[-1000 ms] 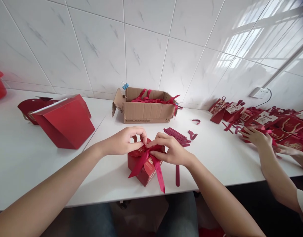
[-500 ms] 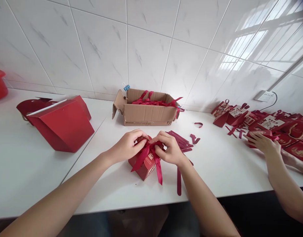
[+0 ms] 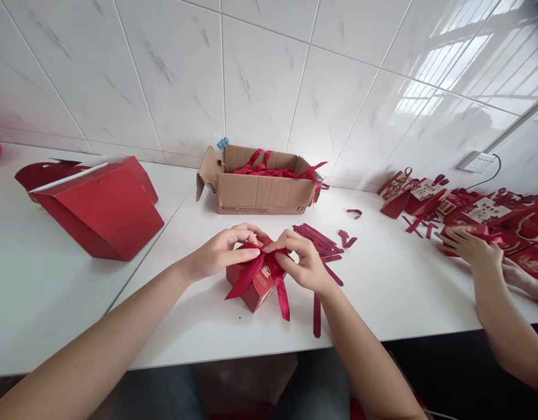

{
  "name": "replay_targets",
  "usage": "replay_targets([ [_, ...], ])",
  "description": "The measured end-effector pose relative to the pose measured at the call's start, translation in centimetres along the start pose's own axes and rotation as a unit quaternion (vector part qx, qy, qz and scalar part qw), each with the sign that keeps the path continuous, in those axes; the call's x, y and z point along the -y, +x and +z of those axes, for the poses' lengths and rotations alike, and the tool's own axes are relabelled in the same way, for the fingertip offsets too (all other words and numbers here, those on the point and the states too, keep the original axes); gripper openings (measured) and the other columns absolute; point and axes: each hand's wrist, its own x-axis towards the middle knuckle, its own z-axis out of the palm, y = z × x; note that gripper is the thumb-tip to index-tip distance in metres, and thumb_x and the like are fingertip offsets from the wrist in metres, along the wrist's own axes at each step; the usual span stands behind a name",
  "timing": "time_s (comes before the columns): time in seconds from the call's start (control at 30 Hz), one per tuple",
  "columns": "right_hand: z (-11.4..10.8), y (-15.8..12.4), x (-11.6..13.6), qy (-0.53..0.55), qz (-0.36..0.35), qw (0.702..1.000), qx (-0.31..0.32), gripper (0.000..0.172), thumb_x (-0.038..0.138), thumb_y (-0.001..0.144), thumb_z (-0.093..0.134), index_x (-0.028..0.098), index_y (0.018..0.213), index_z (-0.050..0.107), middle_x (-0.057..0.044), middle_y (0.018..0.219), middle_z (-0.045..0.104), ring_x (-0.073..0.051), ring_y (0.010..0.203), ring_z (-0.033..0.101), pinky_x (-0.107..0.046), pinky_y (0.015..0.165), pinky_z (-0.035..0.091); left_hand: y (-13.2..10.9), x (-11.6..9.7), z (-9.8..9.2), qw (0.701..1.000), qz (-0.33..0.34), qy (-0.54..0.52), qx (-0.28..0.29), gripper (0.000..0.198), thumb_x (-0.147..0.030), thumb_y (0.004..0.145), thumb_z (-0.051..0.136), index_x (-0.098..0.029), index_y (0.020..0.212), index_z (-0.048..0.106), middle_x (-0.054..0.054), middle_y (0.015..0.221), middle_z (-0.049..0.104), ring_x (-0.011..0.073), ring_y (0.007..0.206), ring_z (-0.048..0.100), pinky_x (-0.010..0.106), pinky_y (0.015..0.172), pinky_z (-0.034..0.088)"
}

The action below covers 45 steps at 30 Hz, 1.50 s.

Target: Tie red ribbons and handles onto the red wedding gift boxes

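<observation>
A small red gift box (image 3: pixel 251 296) with gold print stands on the white table in front of me. Around its top runs a dark red satin ribbon (image 3: pixel 282 297), looped into a bow with two tails hanging down the front. My left hand (image 3: pixel 223 251) pinches the bow's left loop between thumb and fingers. On the other side, my right hand (image 3: pixel 301 259) has its fingertips closed on the right loop near the knot. The fingers partly cover the knot and the box's top.
Behind the box stands a cardboard carton (image 3: pixel 260 194) holding red ribbons. Flat dark red strips (image 3: pixel 324 242) lie right of my hands. A large red folded box (image 3: pixel 102 216) stands left. At right, a co-worker's hand (image 3: pixel 470 248) touches a red box among several gift boxes (image 3: pixel 488 210).
My left fingers have straightened and shifted slightly along the loop, and the bow's left tail swings a little outward. The whole view has tilted slightly.
</observation>
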Motion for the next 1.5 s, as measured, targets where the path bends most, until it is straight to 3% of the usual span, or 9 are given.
replay_targets([
  [0.13, -0.2, 0.0, 0.3, 0.030, 0.029, 0.999, -0.016, 0.024, 0.014, 0.080, 0.050, 0.020, 0.098, 0.065, -0.002, 0.081, 0.059, -0.014, 0.071, 0.051, -0.030, 0.069, 0.044, 0.2, 0.6, 0.4, 0.998, -0.028, -0.021, -0.051, 0.046, -0.050, 0.090, 0.045, -0.016, 0.061, 0.054, 0.009, 0.113, 0.057, 0.0225, 0.103, 0.058, 0.034, 0.084, 0.052],
  [0.3, -0.3, -0.1, 0.1, 0.036, 0.042, 0.998, -0.016, 0.021, 0.017, 0.082, 0.049, 0.019, 0.098, 0.063, -0.001, 0.076, 0.059, -0.013, 0.068, 0.051, -0.029, 0.066, 0.044, 0.3, 1.3, 0.9, 0.993, -0.033, 0.039, -0.109, 0.045, -0.055, 0.089, 0.046, -0.018, 0.070, 0.064, 0.009, 0.120, 0.057, 0.0275, 0.122, 0.045, 0.034, 0.088, 0.051],
  [0.47, -0.3, -0.2, 0.1, 0.002, 0.028, 1.000, -0.010, 0.022, 0.016, 0.083, 0.051, 0.020, 0.093, 0.069, -0.002, 0.077, 0.057, -0.014, 0.072, 0.053, -0.030, 0.068, 0.046, 0.3, 1.3, 1.0, 0.995, -0.025, 0.037, -0.086, 0.040, -0.052, 0.089, 0.047, -0.019, 0.075, 0.066, 0.008, 0.121, 0.056, 0.0262, 0.122, 0.045, 0.036, 0.090, 0.049],
  [0.67, 0.0, -0.5, 0.0, -0.018, -0.002, 1.000, -0.001, 0.026, 0.011, 0.082, 0.052, 0.022, 0.094, 0.073, 0.000, 0.070, 0.051, -0.011, 0.064, 0.049, -0.027, 0.061, 0.044, 0.3, 1.5, 1.3, 0.993, -0.029, 0.060, -0.102, 0.034, -0.046, 0.086, 0.053, -0.018, 0.066, 0.057, 0.009, 0.119, 0.056, 0.0274, 0.124, 0.043, 0.042, 0.096, 0.044],
  [0.87, -0.3, -0.6, -0.2, -0.035, -0.030, 0.998, 0.053, 0.036, 0.008, 0.084, 0.045, 0.023, 0.098, 0.073, 0.001, 0.063, 0.047, -0.012, 0.059, 0.045, -0.030, 0.063, 0.042, 0.1, 1.5, 1.1, 0.989, -0.009, 0.089, -0.118, 0.031, -0.040, 0.085, 0.052, -0.018, 0.063, 0.051, 0.007, 0.121, 0.054, 0.0271, 0.128, 0.038, 0.048, 0.108, 0.032],
  [1.0, -0.4, -0.4, 0.0, -0.038, -0.048, 0.995, 0.082, 0.037, 0.006, 0.083, 0.042, 0.023, 0.097, 0.073, 0.001, 0.064, 0.052, -0.013, 0.061, 0.047, -0.032, 0.067, 0.042, 0.0, 1.4, 0.6, 0.983, 0.001, 0.139, -0.122, 0.030, -0.037, 0.085, 0.052, -0.018, 0.062, 0.050, 0.006, 0.122, 0.053, 0.0273, 0.128, 0.037, 0.049, 0.111, 0.027],
  [1.13, -0.3, -0.4, 0.2, -0.060, -0.048, 0.994, 0.075, 0.034, 0.007, 0.082, 0.043, 0.022, 0.095, 0.071, 0.000, 0.065, 0.057, -0.014, 0.062, 0.048, -0.032, 0.066, 0.042, 0.0, 1.7, 0.4, 0.980, 0.008, 0.148, -0.131, 0.030, -0.038, 0.084, 0.053, -0.018, 0.062, 0.050, 0.005, 0.124, 0.053, 0.0276, 0.127, 0.037, 0.049, 0.110, 0.027],
  [1.27, -0.4, -0.5, 0.1, -0.038, -0.015, 0.999, 0.030, 0.029, 0.010, 0.080, 0.048, 0.020, 0.101, 0.066, -0.002, 0.077, 0.064, -0.013, 0.063, 0.052, -0.031, 0.066, 0.044, 0.1, 1.9, 0.4, 0.983, 0.015, 0.118, -0.139, 0.030, -0.040, 0.083, 0.057, -0.018, 0.063, 0.050, 0.007, 0.120, 0.054, 0.0283, 0.125, 0.040, 0.050, 0.109, 0.027],
  [1.5, -0.2, -0.4, 0.0, -0.064, -0.059, 0.996, 0.027, 0.028, 0.010, 0.082, 0.048, 0.020, 0.095, 0.070, 0.001, 0.064, 0.055, -0.012, 0.058, 0.045, -0.030, 0.063, 0.041, 0.2, 1.5, 0.5, 0.992, 0.020, 0.021, -0.126, 0.030, -0.041, 0.080, 0.060, -0.017, 0.062, 0.054, 0.008, 0.112, 0.055, 0.0288, 0.121, 0.045, 0.045, 0.102, 0.035],
])
